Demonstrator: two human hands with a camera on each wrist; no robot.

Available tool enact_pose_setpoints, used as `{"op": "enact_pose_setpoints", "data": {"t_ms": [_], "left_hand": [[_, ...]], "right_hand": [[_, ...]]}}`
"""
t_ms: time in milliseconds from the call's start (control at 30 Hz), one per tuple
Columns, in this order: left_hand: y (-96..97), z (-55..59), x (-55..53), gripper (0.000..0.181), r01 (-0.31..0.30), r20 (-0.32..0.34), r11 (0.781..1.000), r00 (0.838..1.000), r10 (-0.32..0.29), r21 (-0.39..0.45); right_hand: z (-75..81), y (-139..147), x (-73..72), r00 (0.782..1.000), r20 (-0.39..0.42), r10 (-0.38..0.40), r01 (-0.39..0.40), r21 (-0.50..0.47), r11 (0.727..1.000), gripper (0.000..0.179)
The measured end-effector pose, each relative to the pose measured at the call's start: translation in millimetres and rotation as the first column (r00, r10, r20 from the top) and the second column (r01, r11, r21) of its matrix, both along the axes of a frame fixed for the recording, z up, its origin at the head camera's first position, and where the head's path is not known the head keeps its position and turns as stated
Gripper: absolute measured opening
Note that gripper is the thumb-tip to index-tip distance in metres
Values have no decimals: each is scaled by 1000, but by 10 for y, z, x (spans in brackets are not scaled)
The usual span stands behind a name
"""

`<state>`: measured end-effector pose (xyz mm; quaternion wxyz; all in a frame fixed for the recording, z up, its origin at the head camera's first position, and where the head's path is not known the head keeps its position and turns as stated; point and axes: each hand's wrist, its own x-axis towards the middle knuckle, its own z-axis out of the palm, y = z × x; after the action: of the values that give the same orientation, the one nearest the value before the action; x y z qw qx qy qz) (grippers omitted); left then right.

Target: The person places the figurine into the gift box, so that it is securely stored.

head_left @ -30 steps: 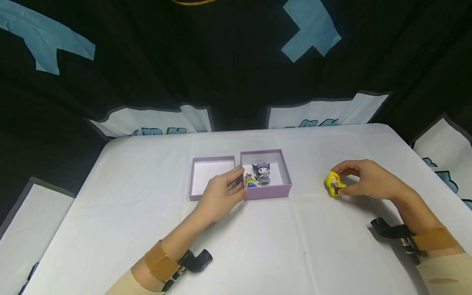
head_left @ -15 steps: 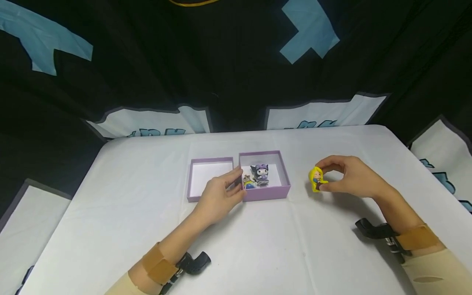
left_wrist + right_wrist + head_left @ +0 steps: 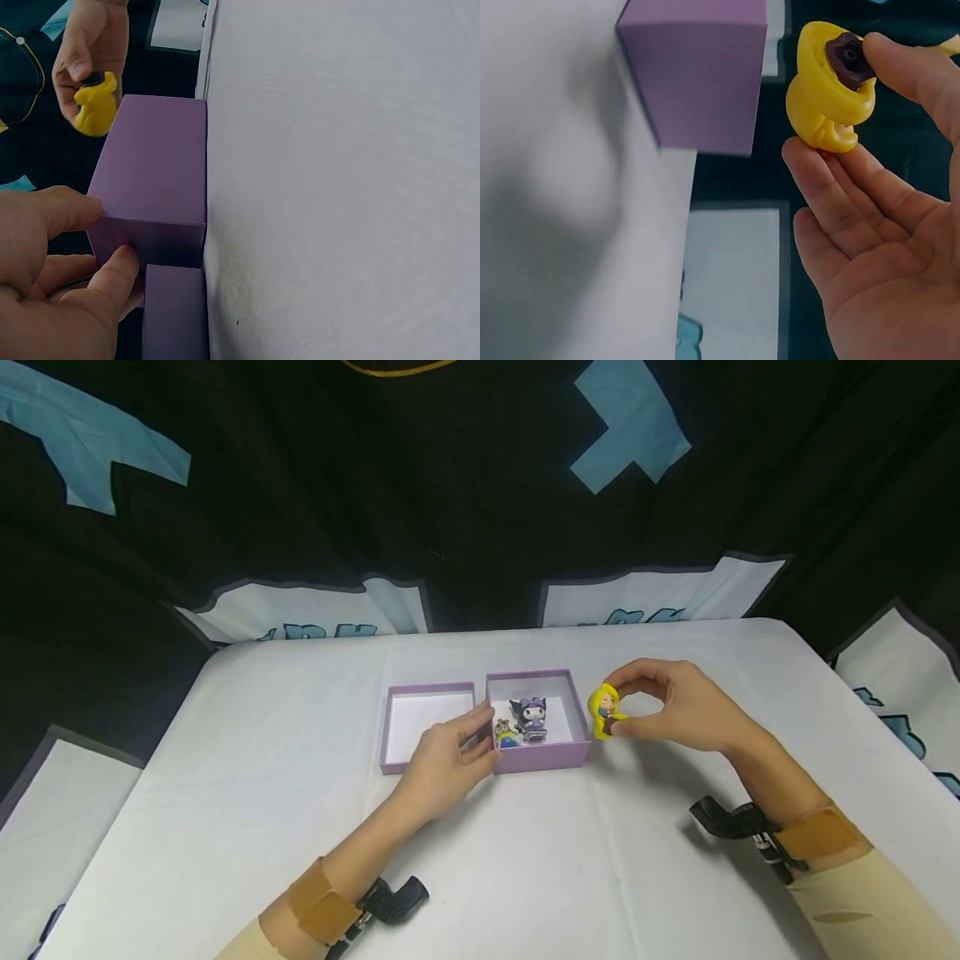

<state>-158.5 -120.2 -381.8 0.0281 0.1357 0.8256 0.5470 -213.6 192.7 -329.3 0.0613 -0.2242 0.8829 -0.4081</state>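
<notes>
My right hand (image 3: 678, 702) pinches a small yellow-haired doll figurine (image 3: 602, 712) between thumb and fingers, held up just right of the purple box (image 3: 543, 757). In the right wrist view the figurine (image 3: 821, 90) hangs upside down in the picture, its dark base against the thumb (image 3: 911, 64). My left hand (image 3: 446, 760) holds the box at its front left corner, thumb at the front and fingers along the left wall. Inside the box stand a purple-and-black hooded figurine (image 3: 531, 718) and a smaller figurine with blue and yellow (image 3: 506, 733).
A shallow purple lid (image 3: 384, 727) with a white inside lies left of the box, partly behind the left hand. Both rest on a white-covered table (image 3: 262, 793). A black curtain (image 3: 480, 510) hangs behind the table. Each wrist wears a strapped black camera mount (image 3: 397, 900).
My right hand has carried the yellow-haired figurine leftward from the right side of the table to the box's right edge, raising it. The left hand stays at the box.
</notes>
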Motion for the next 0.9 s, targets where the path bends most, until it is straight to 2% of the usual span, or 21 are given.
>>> {"op": "enact_pose_setpoints", "data": {"t_ms": [367,633,900], "left_hand": [[2,5,-4,56,3,12,1000,1000,-4,19],[9,7,12,56,0,19,999,1000,-1,46],[16,11,30,56,-9,3,1000,1000,9,15]], "right_hand": [[-74,-302,-71,999,-11,30,-30,34,999,50],[-95,-418,-84,996,-86,25,-13,137,991,49],[-103,-487,-106,994,-103,35,-7,260,965,43]]}}
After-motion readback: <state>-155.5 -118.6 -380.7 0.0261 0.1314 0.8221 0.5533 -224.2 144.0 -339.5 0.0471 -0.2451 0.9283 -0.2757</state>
